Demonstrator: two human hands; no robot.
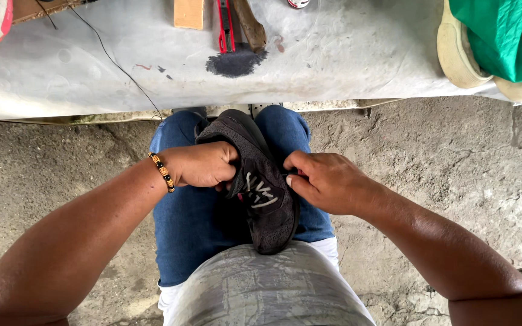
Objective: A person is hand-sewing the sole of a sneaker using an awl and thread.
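Dark grey knit sneaker with pale laces (261,193) lies on my lap over blue jeans (194,223). My left hand (203,164) clamps its side, my right hand (327,181) pinches the other edge. Grey worktable (333,54) ahead holds a red utility knife (225,27).

A shoe-repair workshop — stained worktable (345,54), red cutter (225,27), shoes (466,54) waiting, rough concrete floor (454,157).

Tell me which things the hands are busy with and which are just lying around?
Being used:
- dark grey sneaker on the lap
- left hand holding its side
- right hand pinching by the pale laces

Just lying around:
- red utility knife
- wooden block
- green cloth over tan shoes
- thin black wire
- dark stain on the bench
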